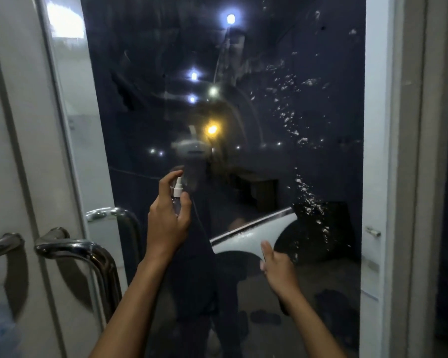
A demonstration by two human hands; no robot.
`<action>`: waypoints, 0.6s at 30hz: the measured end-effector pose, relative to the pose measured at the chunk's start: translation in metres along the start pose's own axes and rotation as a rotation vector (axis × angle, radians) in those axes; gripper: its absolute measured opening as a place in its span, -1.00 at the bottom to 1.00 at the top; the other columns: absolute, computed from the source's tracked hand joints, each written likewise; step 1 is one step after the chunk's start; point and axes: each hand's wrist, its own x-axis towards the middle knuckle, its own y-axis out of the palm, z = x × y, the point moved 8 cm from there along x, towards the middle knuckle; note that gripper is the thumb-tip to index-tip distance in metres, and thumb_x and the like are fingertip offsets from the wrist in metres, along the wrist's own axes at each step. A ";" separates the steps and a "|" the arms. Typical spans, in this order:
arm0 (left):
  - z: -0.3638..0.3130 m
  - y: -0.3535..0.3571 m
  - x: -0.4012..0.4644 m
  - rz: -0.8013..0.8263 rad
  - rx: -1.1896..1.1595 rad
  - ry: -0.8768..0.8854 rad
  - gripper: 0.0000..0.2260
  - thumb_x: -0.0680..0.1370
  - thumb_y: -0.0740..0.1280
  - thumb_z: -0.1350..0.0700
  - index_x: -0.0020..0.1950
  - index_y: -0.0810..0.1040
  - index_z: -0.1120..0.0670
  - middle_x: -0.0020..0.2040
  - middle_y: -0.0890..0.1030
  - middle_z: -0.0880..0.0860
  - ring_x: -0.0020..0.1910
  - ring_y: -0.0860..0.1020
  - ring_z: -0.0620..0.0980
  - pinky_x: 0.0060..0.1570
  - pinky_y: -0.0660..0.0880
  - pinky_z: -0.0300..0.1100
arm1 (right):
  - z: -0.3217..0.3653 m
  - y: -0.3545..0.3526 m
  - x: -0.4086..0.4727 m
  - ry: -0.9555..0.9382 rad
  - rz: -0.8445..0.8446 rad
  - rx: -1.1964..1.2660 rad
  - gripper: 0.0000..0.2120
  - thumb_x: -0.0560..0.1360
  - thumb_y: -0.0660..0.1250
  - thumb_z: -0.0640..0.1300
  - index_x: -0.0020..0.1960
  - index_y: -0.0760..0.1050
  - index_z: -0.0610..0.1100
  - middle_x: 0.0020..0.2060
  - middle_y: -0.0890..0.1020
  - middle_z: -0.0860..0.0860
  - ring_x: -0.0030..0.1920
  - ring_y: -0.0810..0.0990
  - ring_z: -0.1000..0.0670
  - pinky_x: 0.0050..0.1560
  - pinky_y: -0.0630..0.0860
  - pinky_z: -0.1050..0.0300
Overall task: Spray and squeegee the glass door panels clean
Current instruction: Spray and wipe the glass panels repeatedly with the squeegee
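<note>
Spraying is what the left hand is doing right now: it is gripping the small spray bottle at centre frame, fingers curled round the clear body and the forefinger arching over the white nozzle, aimed at the glass door panel. Lower right of centre, the right hand is holding the pale squeegee by its handle, with the blade running diagonally up toward the right and lying on or just off the glass; I cannot tell which. Foam flecks are hanging down the right side of the pane, while the middle and left are looking streaky and hazy.

Risks are stacking up. With both hands occupied and the nozzle close to the pane, the mist is likely landing in one tight patch, leaving the upper glass dry and prone to smearing. The blade is sitting tilted, so a pull from there is probably dragging a diagonal line of dirty water across the wetted part. Those flecks at the right edge are likely drying into spots if left. The chrome door handles at lower left are waiting near that left forearm, and a wide sweep is risking a knock that jolts the bottle loose.
</note>
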 end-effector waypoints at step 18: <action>0.021 0.069 -0.106 0.128 0.045 -0.144 -0.66 0.58 0.21 0.00 0.37 0.38 -0.14 0.04 0.63 0.00 -0.13 0.63 0.11 -0.17 0.57 0.08 | -0.051 -0.004 -0.009 0.007 -0.039 -0.073 -0.41 0.63 0.07 0.24 -0.42 0.41 -0.10 -0.52 0.50 0.05 -0.41 0.51 0.05 -0.26 0.41 0.13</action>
